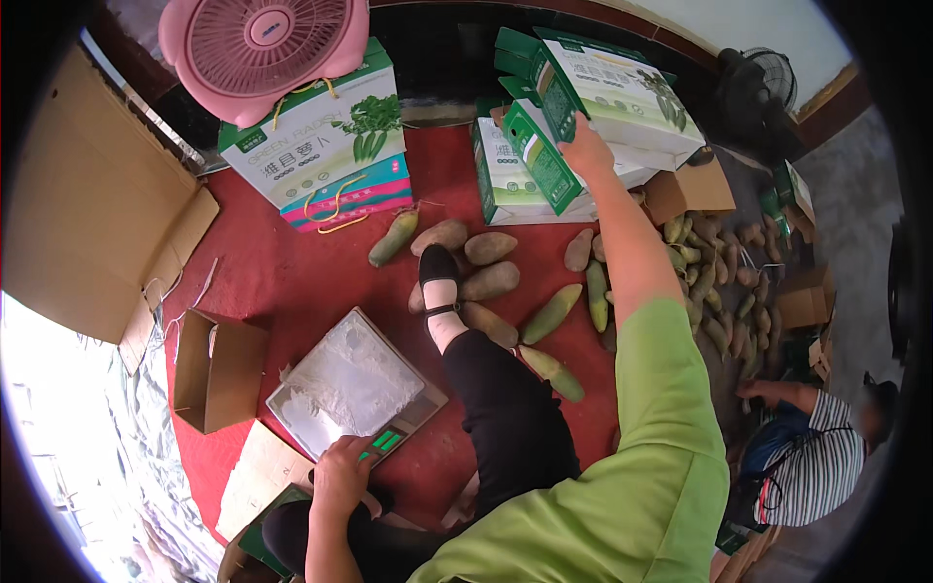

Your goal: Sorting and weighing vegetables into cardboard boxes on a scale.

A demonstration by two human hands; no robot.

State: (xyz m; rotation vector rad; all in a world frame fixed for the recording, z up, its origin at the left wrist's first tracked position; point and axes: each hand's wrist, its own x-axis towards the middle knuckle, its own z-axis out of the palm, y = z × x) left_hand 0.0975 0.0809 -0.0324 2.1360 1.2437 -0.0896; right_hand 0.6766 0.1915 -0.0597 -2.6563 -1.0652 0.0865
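My right hand (586, 151) reaches far forward and is closed on the edge of a green-and-white carton (546, 92) with its green flaps raised. Under and beside it are more green-and-white cartons (622, 83). My left hand (340, 476) is at the near edge of a digital scale (345, 379), beside its lit green display (387, 440); its fingertips are mostly hidden. White smears cover the scale's plate. Between my arms, green radishes (552, 313) and brown, soil-coated root vegetables (491, 281) lie on the red mat around my shoe (439, 267).
A pink fan (264, 44) sits on a white-and-green carton (321, 136) at the back left. An open brown box (219, 369) stands left of the scale. A heap of radishes (719, 291) lies at right, where another person (816, 452) crouches. A black fan (758, 83) stands back right.
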